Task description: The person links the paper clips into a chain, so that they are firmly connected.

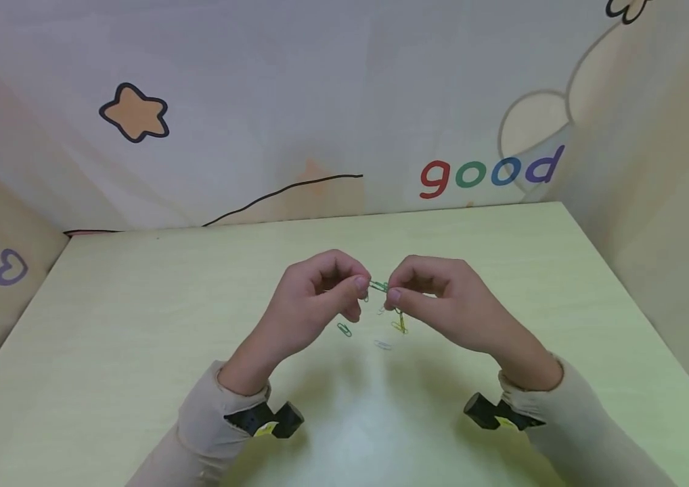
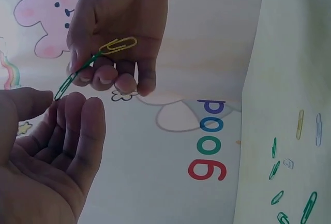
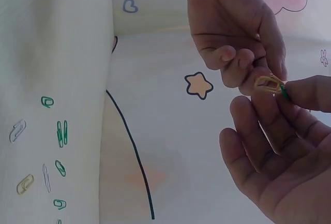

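Note:
Over the middle of the table, my left hand (image 1: 320,294) and right hand (image 1: 448,304) face each other with fingertips close together. The thumb and forefinger of the left pinch the end of a green paper clip (image 2: 64,86). My right thumb and fingers pinch a second green paper clip (image 2: 89,62), in line with the first. A yellow paper clip (image 2: 119,45) dangles from that second clip, in front of the right palm. From the right wrist, the yellow clip shows above the right fingertips, and the first green clip is mostly hidden.
Loose paper clips lie on the pale table (image 1: 137,338) below the hands: several green ones (image 2: 309,208), a yellow one (image 2: 300,124) and some silver ones (image 3: 17,131). A printed cloth wall (image 1: 259,101) stands behind the table, with more cloth at both sides.

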A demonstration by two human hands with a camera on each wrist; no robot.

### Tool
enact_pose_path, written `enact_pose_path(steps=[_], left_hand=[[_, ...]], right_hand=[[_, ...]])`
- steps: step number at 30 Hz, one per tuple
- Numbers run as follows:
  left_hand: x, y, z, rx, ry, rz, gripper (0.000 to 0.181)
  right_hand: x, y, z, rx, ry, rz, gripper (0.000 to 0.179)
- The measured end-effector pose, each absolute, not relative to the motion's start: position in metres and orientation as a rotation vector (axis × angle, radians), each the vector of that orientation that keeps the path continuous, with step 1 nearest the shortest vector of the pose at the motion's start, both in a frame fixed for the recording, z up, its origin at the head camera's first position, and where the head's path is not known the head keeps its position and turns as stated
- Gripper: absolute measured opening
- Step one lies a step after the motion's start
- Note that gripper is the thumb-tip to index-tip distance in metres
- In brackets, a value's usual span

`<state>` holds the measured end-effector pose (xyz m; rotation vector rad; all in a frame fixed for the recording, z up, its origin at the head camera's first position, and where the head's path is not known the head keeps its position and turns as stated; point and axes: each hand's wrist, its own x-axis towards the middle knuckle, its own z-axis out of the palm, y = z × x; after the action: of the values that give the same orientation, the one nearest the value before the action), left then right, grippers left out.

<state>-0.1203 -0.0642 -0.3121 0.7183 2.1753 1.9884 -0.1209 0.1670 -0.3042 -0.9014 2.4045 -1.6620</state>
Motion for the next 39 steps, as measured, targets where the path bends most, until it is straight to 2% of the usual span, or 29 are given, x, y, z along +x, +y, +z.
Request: enact_pose_path(steps=[5,12,16,26,39], left_hand=[[-0.134,-0.061,-0.332,0.687,2.230,1.773,0.014],[-0.141,-0.038,-0.368,0.868,2.560,0.818,0.018],[-0.141,-0.024,-0.383,0.895,2.669,0.498,0.016],[-0.132,-0.017,-0.386,0.841,2.709,0.308,0.022],[-0.122,-0.010,-0.389,0.910,2.559,0.167,0.023]], right_hand=[[-0.127,0.178,-0.300,-0.834,2.442,-1.710,0.006],[-0.129,0.188,-0.291,-0.799,2.469,-1.770,0.005],[-0.130,0.187,-0.288,-0.798,2.460,-1.776,0.005],[-0.130,0.186,-0.289,-0.792,2.443,-1.785,0.005],[-0.125,0.185,-0.292,-0.777,2.417,-1.762,0.007]])
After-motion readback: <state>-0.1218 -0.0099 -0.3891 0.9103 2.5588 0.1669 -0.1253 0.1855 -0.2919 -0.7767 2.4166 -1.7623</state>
